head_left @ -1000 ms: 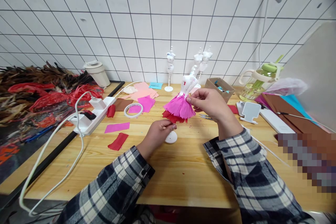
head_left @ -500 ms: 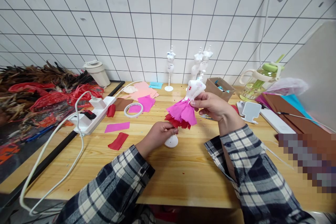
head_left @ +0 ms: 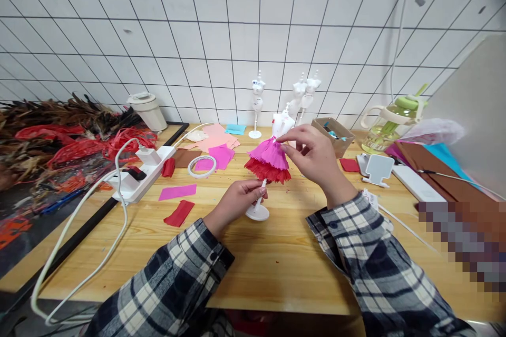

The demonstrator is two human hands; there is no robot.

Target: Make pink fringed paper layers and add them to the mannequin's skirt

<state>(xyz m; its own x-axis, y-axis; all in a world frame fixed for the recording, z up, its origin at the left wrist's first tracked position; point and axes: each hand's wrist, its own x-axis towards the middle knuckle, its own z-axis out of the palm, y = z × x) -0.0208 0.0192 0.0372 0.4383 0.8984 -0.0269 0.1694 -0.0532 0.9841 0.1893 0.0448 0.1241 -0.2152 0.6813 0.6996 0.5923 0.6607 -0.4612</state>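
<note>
Apparently for steadiness, your left hand (head_left: 239, 201) grips the stand (head_left: 258, 214) below the pink skirt (head_left: 269, 154); whether your right hand (head_left: 312, 157) pinches the skirt's waist, I cannot tell.

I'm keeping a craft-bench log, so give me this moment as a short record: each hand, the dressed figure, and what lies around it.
Left hand: fingers closed on the white stem below the skirt
Right hand: fingers at the waist of the pink layer
Dressed figure: white mannequin, leaning; pink layer above red layer
Left of figure: tape roll, pink strip, red strip
Behind: three more mannequins
Right: cardboard box, lidded bottle
</note>
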